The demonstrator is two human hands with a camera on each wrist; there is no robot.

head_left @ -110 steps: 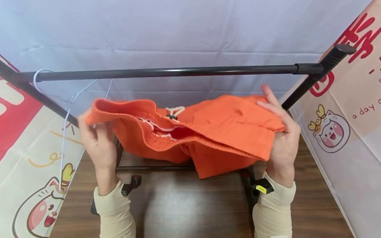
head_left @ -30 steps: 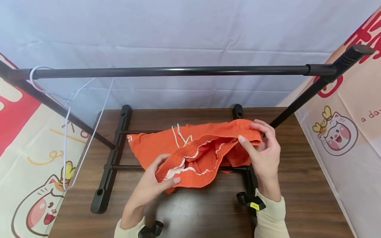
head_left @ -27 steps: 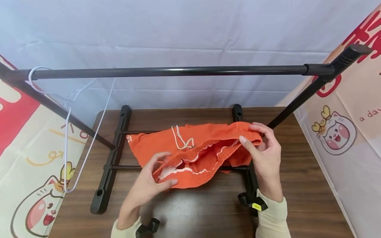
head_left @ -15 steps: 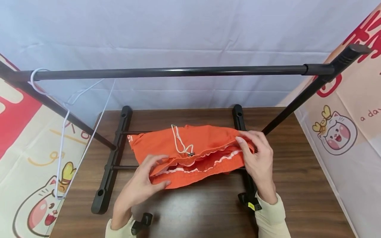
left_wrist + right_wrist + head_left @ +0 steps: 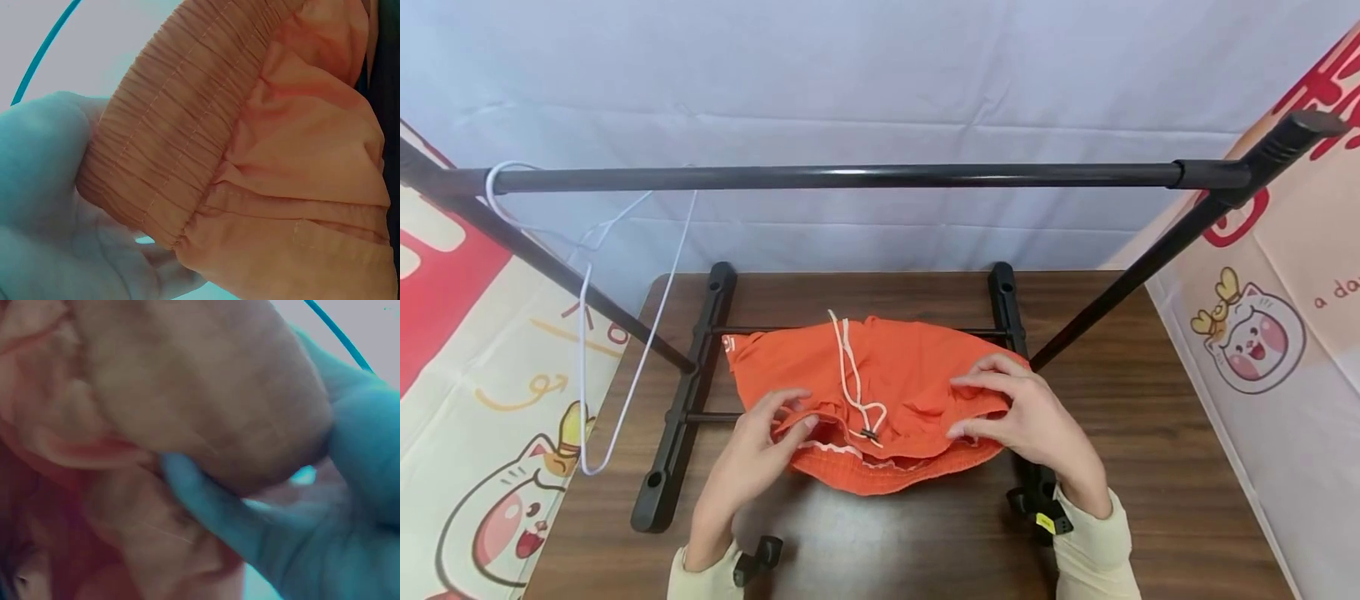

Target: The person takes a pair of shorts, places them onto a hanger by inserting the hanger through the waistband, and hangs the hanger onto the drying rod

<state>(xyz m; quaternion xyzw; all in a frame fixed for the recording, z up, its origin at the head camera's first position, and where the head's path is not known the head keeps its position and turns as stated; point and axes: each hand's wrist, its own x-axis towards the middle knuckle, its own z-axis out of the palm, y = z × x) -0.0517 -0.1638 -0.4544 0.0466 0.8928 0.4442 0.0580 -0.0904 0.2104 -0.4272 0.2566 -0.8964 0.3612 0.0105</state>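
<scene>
Orange drawstring shorts (image 5: pixel 910 375) are spread below the rack's top rail, their gathered waistband towards me and slightly gaping. A pale drawstring with a dark cord lock (image 5: pixel 869 434) hangs over the front. My left hand (image 5: pixel 748 454) grips the left end of the waistband between thumb and fingers. At the right end, my right hand (image 5: pixel 1030 417) holds the waistband with bent fingers and thumb. The left wrist view shows the elastic waistband (image 5: pixel 181 106) lying in the left palm. In the blurred right wrist view, a finger of the right hand (image 5: pixel 369 450) presses against the cloth.
A black rail (image 5: pixel 850 177) crosses above the hands. On its left end hangs a white wire hanger (image 5: pixel 582 350). The rack's black feet (image 5: pixel 681 400) stand on a wooden tabletop (image 5: pixel 1165 433), joined by thin crossbars. Printed drapes surround it.
The shorts have come down from near the rail. Over the last second the right hand has shifted left, the waistband's opening has narrowed, and the front with its drawstring lies flatter.
</scene>
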